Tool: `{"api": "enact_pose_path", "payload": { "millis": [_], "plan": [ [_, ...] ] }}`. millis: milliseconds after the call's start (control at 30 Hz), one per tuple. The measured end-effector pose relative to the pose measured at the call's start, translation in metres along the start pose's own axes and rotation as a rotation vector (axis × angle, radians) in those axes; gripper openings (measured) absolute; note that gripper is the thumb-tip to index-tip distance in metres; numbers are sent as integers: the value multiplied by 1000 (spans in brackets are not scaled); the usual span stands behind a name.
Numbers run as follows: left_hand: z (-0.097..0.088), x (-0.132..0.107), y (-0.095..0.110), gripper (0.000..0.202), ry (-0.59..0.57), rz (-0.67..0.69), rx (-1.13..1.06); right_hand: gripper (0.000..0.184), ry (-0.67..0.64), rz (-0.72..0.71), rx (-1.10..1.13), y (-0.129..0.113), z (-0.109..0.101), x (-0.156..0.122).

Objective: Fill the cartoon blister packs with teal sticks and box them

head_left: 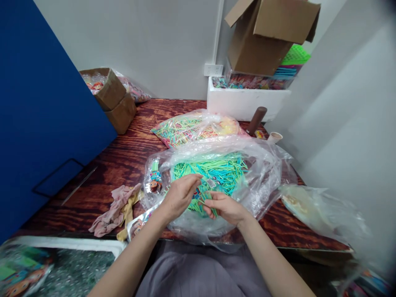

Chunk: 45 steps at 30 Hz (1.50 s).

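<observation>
An open clear plastic bag (269, 165) holds a heap of thin green and blue sticks (229, 169) on the table in front of me. My left hand (182, 196) is over the near left of the heap, fingers together at the edge of a small clear printed packet (196, 193). Close beside it, my right hand (224, 206) pinches several thin green sticks (208, 200) against that packet. The left fingertips are partly hidden. A printed packet (154, 177) with a cartoon figure and green sticks lies left of the heap.
Behind lies another bag of coloured sticks (188, 128). A pink cloth (114, 210) rests at left, above a white foam box (86, 243). At the back stand a white foam box (247, 101), a cardboard box (260, 45), a brown cylinder (257, 119) and a paper cup (274, 137).
</observation>
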State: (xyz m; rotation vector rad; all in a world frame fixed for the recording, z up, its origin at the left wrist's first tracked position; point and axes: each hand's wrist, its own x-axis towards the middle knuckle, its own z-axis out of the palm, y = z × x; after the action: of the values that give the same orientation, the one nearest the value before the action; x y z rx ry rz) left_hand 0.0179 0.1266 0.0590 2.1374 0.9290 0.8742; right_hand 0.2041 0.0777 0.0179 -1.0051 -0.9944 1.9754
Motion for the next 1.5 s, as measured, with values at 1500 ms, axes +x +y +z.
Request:
{"api": "enact_pose_path", "payload": {
  "millis": [1500],
  "plan": [
    [30, -83, 6, 27, 270, -830, -1470, 21, 391, -521, -498, 7, 37, -24]
  ]
}}
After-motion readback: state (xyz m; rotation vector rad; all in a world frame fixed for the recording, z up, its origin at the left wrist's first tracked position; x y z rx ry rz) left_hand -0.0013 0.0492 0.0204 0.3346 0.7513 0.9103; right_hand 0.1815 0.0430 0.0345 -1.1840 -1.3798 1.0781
